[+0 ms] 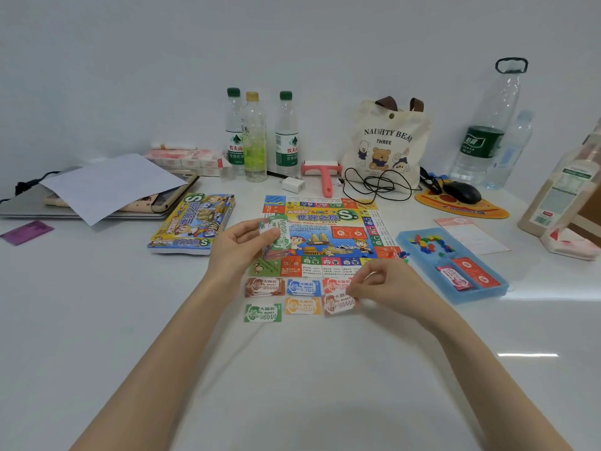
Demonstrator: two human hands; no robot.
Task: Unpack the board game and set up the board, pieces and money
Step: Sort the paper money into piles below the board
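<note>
The box lies left of centre on the desk. The left hand grips a stack of notes over the left edge of the board, which lies flat at centre. Below it are note piles in two rows. The right hand pinches a note at the lower right pile. At right, the tray holds pieces.

Setting, as I log it: a personal desk, office or home I cannot tell. White table against a plain wall. Far left, laptop under paper. Far right, mouse on mouse pad. Far middle, water bottles, charger plug, tote bag.
</note>
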